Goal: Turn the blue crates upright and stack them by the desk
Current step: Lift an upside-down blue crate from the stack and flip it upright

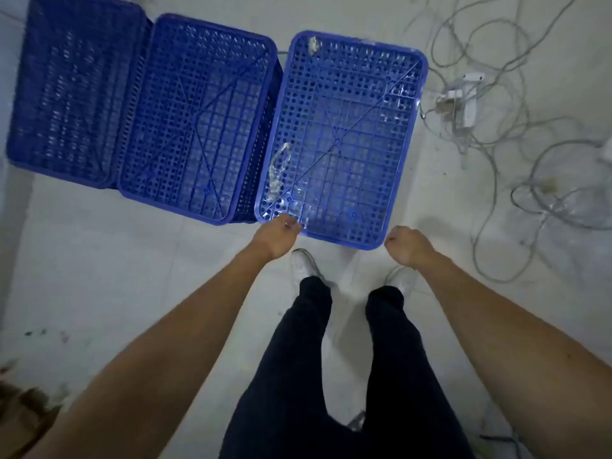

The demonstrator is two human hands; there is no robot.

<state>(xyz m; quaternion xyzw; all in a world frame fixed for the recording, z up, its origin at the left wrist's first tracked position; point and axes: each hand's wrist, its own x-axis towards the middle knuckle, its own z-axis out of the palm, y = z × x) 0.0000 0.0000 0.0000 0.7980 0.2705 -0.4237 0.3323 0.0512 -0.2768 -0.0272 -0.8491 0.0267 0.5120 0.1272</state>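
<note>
Three blue perforated crates lie bottom-up side by side on the pale floor: the left crate [71,94], the middle crate [198,127] and the right crate [344,140]. Scraps of clear tape cling to the right crate's base. My left hand [277,236] is at that crate's near-left corner, fingers curled onto its edge. My right hand [408,244] is a loose fist just beside the near-right corner; I cannot tell whether it touches the crate.
A tangle of grey cables [503,134] and a white power strip [465,97] sprawl on the floor to the right of the crates. My legs and white shoes [306,263] stand directly in front of the right crate. Dark stains [43,334] mark the floor at lower left.
</note>
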